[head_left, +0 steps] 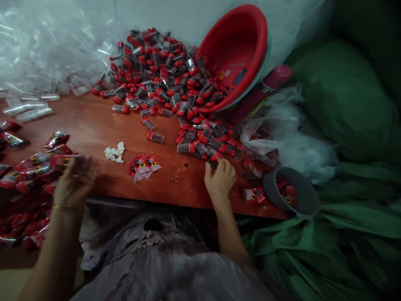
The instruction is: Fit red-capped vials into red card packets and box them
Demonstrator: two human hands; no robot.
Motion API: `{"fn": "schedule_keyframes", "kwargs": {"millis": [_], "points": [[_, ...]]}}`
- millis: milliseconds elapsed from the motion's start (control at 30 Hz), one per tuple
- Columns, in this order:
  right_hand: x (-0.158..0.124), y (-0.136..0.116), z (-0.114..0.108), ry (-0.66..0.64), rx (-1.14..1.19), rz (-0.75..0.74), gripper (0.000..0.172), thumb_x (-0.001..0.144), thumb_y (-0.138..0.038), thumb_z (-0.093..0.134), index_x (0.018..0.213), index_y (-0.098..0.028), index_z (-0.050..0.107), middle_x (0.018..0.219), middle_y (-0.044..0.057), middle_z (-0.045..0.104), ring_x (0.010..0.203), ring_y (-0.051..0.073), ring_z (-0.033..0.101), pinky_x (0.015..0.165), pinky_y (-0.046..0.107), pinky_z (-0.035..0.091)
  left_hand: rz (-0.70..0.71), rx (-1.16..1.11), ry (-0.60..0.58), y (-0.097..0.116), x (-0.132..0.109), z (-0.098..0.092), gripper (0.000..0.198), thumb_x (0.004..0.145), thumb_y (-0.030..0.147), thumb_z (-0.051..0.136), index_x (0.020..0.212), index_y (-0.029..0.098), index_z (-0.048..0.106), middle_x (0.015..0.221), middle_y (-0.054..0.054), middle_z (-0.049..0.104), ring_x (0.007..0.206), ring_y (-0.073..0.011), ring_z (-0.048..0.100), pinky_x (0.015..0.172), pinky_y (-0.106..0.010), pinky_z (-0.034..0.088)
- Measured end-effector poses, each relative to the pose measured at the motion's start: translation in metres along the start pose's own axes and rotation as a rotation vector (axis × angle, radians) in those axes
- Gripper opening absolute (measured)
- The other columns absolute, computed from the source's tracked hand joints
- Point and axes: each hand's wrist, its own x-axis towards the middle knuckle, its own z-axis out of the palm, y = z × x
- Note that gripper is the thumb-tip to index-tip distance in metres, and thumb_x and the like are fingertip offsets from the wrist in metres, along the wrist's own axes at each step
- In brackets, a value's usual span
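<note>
Ahead and below, in the head view, my right hand (220, 177) reaches over the near edge of the heap of red-capped clear tubes (156, 92), fingers curled and touching a dark-filled tube (214, 164); I cannot tell whether they have closed on it. My left hand (74, 182) is blurred beside the pile of shiny red packets (34, 169), one packet overlapping its fingertips; whether I grip it, I cannot tell. Between my hands on the reddish tabletop (163, 187) lie flat red printed packets (144, 165) and a crumpled white scrap (115, 152). A red basin (232, 42) leans tilted behind the tubes, its mouth toward them. Right of my right hand, a grey container (271, 190) sits tilted with red things inside.
</note>
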Motion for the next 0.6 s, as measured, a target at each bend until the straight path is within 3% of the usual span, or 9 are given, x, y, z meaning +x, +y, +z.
{"fn": "schedule_keyframes", "kwargs": {"millis": [33, 100, 200, 267, 400, 500, 600], "points": [[-0.002, 0.01, 0.002, -0.018, -0.048, 0.018, 0.039, 0.084, -0.038, 0.049, 0.11, -0.009, 0.057, 0.117, 0.024, 0.057, 0.108, 0.036, 0.049, 0.088, 0.053, 0.038, 0.07, -0.02, 0.079, 0.011, 0.008, -0.01, 0.035, 0.091, 0.042, 0.037, 0.076, 0.022, 0.061, 0.079, 0.004, 0.072, 0.105, -0.0134, 0.06, 0.093, -0.032, 0.046], [-0.01, 0.019, 0.011, -0.078, -0.06, -0.012, 0.037, 0.084, -0.031, 0.048, 0.113, -0.008, 0.056, 0.118, 0.024, 0.056, 0.111, 0.036, 0.048, 0.09, 0.055, 0.038, 0.138, -0.036, 0.102, 0.022, 0.016, -0.02, 0.048, 0.09, 0.052, 0.031, 0.078, 0.019, 0.063, 0.088, 0.0, 0.072, 0.11, -0.0144, 0.057, 0.095, -0.031, 0.044], [-0.02, 0.01, 0.029, -0.167, 0.068, -0.149, 0.036, 0.085, -0.018, 0.04, 0.118, -0.009, 0.052, 0.123, 0.021, 0.055, 0.116, 0.031, 0.048, 0.098, 0.053, 0.036, 0.206, 0.034, -0.017, 0.009, 0.008, -0.003, 0.04, 0.082, 0.053, 0.046, 0.088, 0.018, 0.064, 0.104, -0.002, 0.07, 0.108, -0.0183, 0.059, 0.097, -0.036, 0.044], [-0.02, -0.001, 0.039, -0.22, 0.176, -0.257, 0.038, 0.083, -0.011, 0.036, 0.117, -0.012, 0.052, 0.125, 0.017, 0.056, 0.121, 0.027, 0.047, 0.102, 0.051, 0.034, 0.288, 0.298, -0.131, -0.016, -0.002, 0.023, 0.041, 0.072, 0.051, 0.061, 0.096, 0.018, 0.065, 0.106, -0.006, 0.069, 0.105, -0.0246, 0.06, 0.096, -0.044, 0.043], [-0.009, -0.013, 0.047, -0.274, 0.322, -0.436, 0.045, 0.075, 0.0, 0.032, 0.108, -0.018, 0.057, 0.122, 0.008, 0.061, 0.127, 0.022, 0.043, 0.107, 0.053, 0.029, 0.738, 1.097, -0.389, -0.067, -0.019, 0.073, 0.034, 0.077, 0.043, 0.06, 0.102, 0.021, 0.068, 0.12, -0.01, 0.063, 0.122, -0.0304, 0.048, 0.105, -0.052, 0.03], [-0.006, -0.012, 0.045, -0.189, 0.361, -0.463, 0.04, 0.075, -0.001, 0.036, 0.101, -0.019, 0.06, 0.118, 0.008, 0.064, 0.125, 0.022, 0.046, 0.106, 0.053, 0.03, 0.902, 1.501, -0.478, -0.087, -0.021, 0.088, 0.028, 0.079, 0.038, 0.06, 0.102, 0.024, 0.069, 0.132, -0.012, 0.054, 0.131, -0.0344, 0.037, 0.107, -0.058, 0.02], [-0.009, -0.012, 0.041, -0.066, 0.365, -0.464, 0.027, 0.078, -0.007, 0.043, 0.094, -0.018, 0.062, 0.112, 0.01, 0.066, 0.12, 0.023, 0.051, 0.104, 0.051, 0.034, 0.93, 1.661, -0.502, -0.094, -0.018, 0.089, 0.027, 0.085, 0.037, 0.053, 0.103, 0.027, 0.069, 0.129, -0.01, 0.057, 0.132, -0.0352, 0.035, 0.107, -0.06, 0.019]]}}
